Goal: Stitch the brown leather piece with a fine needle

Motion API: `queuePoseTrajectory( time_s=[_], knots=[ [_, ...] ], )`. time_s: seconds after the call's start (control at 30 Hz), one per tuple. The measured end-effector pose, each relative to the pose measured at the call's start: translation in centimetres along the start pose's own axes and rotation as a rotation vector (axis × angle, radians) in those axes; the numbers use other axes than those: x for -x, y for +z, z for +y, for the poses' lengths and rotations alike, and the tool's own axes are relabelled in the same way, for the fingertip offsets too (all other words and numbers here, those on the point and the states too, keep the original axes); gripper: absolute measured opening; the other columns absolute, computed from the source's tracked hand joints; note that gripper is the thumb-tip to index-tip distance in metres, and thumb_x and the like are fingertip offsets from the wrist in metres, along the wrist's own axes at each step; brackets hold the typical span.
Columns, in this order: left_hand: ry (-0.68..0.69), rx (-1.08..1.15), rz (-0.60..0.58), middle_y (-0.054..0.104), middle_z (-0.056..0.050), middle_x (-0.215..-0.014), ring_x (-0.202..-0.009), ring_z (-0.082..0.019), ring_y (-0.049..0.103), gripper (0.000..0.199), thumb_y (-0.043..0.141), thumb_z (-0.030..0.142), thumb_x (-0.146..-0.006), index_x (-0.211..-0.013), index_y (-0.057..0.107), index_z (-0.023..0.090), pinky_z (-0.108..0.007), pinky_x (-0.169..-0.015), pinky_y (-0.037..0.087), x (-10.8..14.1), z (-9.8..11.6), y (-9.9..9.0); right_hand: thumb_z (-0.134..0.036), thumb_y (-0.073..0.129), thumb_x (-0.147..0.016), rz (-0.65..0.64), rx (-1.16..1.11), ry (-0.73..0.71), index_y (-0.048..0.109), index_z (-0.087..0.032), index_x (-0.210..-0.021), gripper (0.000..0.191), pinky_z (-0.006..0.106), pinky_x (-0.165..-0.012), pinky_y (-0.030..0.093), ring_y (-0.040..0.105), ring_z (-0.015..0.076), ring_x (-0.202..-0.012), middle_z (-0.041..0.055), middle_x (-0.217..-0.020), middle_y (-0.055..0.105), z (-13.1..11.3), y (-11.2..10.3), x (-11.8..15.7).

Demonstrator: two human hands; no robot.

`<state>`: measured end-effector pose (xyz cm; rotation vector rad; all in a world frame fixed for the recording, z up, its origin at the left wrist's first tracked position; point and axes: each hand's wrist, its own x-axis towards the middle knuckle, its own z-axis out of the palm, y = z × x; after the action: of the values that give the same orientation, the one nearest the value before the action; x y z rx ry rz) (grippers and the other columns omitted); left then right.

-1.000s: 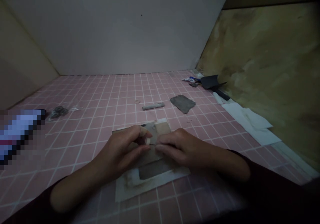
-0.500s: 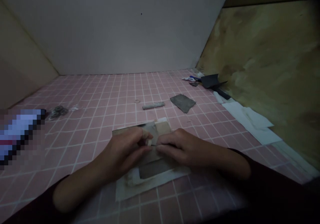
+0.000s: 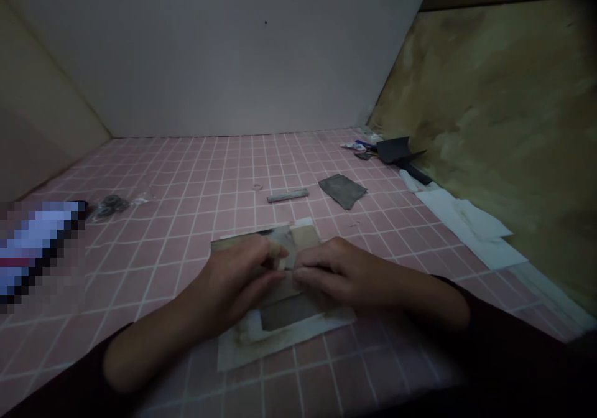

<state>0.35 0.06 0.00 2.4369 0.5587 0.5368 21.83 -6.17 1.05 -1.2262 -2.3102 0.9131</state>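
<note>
My left hand is closed, with a small pale piece between thumb and forefinger. Its exact kind is too dim to make out. Right beside it, my right hand has its fingertips pinched together, and whatever they grip is hidden apart from a thin dark edge near the tips. Both hands are over a stack of stained white paper with grey sandpaper-like sheets on it. A tan piece shows at the stack's far side.
Beyond the stack, a grey bar, a small pale ring and a dark grey sheet lie on the pink checked cloth. Grey rings in a bag sit left, near a blurred screen. Black pieces and white papers line the right wall.
The hands stay nearly in place, with only a slight shift of the fingers against each other. The whole view has moved a little; nothing on the cloth has been moved.
</note>
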Motion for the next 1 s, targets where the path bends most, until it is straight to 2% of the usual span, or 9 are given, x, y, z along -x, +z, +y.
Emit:
queuePoseTrajectory(
  time_s=[0.23,0.3,0.43,0.5,0.63,0.73,0.8,0.9,1.0],
  knots=[
    [-0.223,0.322,-0.05,0.057,0.002,-0.069,-0.059,-0.01,0.052,0.019,0.047,0.036,-0.093,-0.095,0.052,0.018,-0.02,-0.052,0.039,-0.4,0.4,-0.6,-0.013,0.044,-0.088,0.227,0.36,-0.014,0.054,-0.015,-0.083,0.012,0.025,-0.06,0.032,0.047,0.0123,-0.066,0.0017,-0.076,0.054,0.5,1.4,0.1],
    [-0.201,0.274,-0.03,0.059,0.001,-0.073,-0.063,-0.011,0.054,0.018,0.049,0.035,-0.092,-0.095,0.053,0.018,-0.02,-0.055,0.041,-0.4,0.2,-0.5,-0.014,0.043,-0.09,0.205,0.308,-0.004,0.054,-0.015,-0.081,0.014,0.025,-0.059,0.032,0.046,0.0115,-0.064,0.0008,-0.073,0.053,0.4,1.2,0.1],
    [-0.045,0.044,0.005,0.061,-0.001,-0.085,-0.077,-0.013,0.058,0.015,0.053,0.027,-0.09,-0.101,0.054,0.018,-0.025,-0.069,0.044,-0.2,-0.2,-0.2,-0.017,0.044,-0.093,0.021,0.013,0.03,0.047,-0.016,-0.065,0.028,0.021,-0.054,0.031,0.042,0.0073,-0.055,-0.005,-0.058,0.044,0.0,0.2,-0.2],
    [-0.034,0.041,0.008,0.061,-0.001,-0.086,-0.077,-0.014,0.058,0.014,0.052,0.027,-0.09,-0.102,0.054,0.019,-0.026,-0.07,0.045,-0.2,-0.2,-0.2,-0.017,0.044,-0.093,0.001,-0.019,0.03,0.047,-0.016,-0.064,0.029,0.02,-0.054,0.031,0.041,0.007,-0.054,-0.0053,-0.058,0.043,0.0,0.1,-0.2],
    [-0.184,0.295,-0.035,0.057,0.001,-0.073,-0.064,-0.011,0.053,0.016,0.052,0.034,-0.09,-0.094,0.053,0.018,-0.021,-0.058,0.043,-0.3,0.0,-0.4,-0.017,0.043,-0.091,0.176,0.249,-0.019,0.052,-0.016,-0.076,0.017,0.024,-0.058,0.031,0.044,0.0103,-0.061,-0.0012,-0.068,0.05,0.4,0.9,0.1],
    [-0.281,0.455,-0.053,0.052,0.004,-0.065,-0.054,-0.009,0.047,0.019,0.048,0.037,-0.092,-0.092,0.051,0.018,-0.018,-0.049,0.037,-0.3,0.1,-0.3,-0.013,0.043,-0.087,0.224,0.388,-0.018,0.054,-0.015,-0.083,0.012,0.025,-0.058,0.031,0.046,0.0122,-0.065,0.0019,-0.075,0.053,0.5,1.3,0.2],
    [-0.244,0.351,-0.024,0.056,0.002,-0.07,-0.06,-0.01,0.051,0.018,0.05,0.036,-0.091,-0.094,0.051,0.018,-0.02,-0.054,0.04,-0.2,0.0,-0.2,-0.014,0.043,-0.089,0.198,0.33,-0.002,0.053,-0.016,-0.08,0.013,0.024,-0.057,0.031,0.045,0.0109,-0.062,0.0,-0.071,0.052,0.4,1.2,0.2],
    [-0.084,0.066,0.019,0.062,-0.002,-0.085,-0.075,-0.015,0.058,0.014,0.051,0.03,-0.09,-0.098,0.053,0.019,-0.026,-0.067,0.045,-0.2,-0.2,-0.2,-0.017,0.043,-0.092,0.07,0.084,0.02,0.047,-0.016,-0.068,0.025,0.021,-0.055,0.031,0.042,0.0077,-0.056,-0.0043,-0.061,0.046,0.2,0.4,0.0],
    [-0.043,0.015,0.016,0.063,-0.002,-0.087,-0.078,-0.015,0.058,0.014,0.05,0.03,-0.091,-0.1,0.054,0.02,-0.027,-0.069,0.045,-0.2,-0.2,-0.3,-0.017,0.043,-0.093,0.014,-0.01,0.025,0.045,-0.016,-0.064,0.028,0.02,-0.054,0.03,0.042,0.0066,-0.055,-0.0052,-0.058,0.044,0.2,0.1,-0.1]
  ],
)
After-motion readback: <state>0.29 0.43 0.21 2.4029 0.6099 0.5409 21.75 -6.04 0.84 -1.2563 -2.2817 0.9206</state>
